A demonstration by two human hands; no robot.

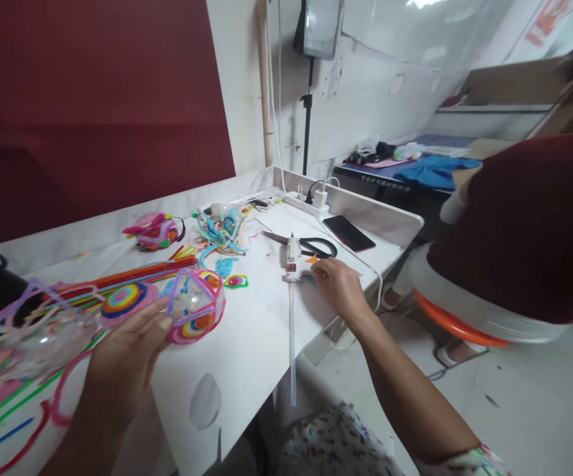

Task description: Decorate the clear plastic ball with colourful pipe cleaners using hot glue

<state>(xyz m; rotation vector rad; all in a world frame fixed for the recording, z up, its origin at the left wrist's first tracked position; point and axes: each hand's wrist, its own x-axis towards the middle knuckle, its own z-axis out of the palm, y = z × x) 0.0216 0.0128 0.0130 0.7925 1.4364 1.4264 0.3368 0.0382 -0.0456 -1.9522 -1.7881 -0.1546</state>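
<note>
My left hand (130,347) is closed on a clear, rounded plastic shell (192,301) trimmed with pink and purple pipe cleaners and colourful coiled patches. It holds the shell above the white table, at the left. My right hand (339,284) has its fingers pinched at a small orange pointed piece (312,259), near the table's right edge. Just left of those fingertips is a white hot glue gun (293,258), with a long clear glue stick (293,350) sticking out toward me. Black-handled scissors (323,247) lie behind it, partly covered by the gun.
Pipe cleaners (13,403) and another clear shell (51,337) crowd the left side. A pink decorated piece (155,231) and a blue tangle (221,228) sit farther back. A phone (349,233) lies beside a power strip (311,203). A person in dark red (519,225) is at the right.
</note>
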